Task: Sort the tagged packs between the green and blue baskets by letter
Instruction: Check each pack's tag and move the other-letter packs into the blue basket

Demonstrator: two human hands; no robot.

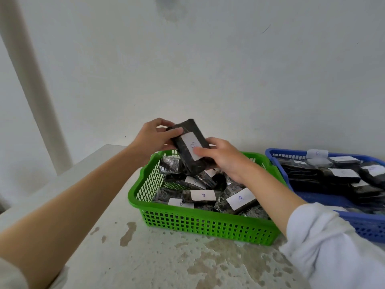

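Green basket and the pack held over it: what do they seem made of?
Green basket: probably moulded plastic, given its even bright colour, slight sheen and grid of square holes. Pack: something dark wrapped in what looks like thin clear film, creased and glinting; its white tag looks like matte paper.

a worn, blotchy table (145, 257) stands against a pale wall (208, 69) with a white pipe (35, 90)
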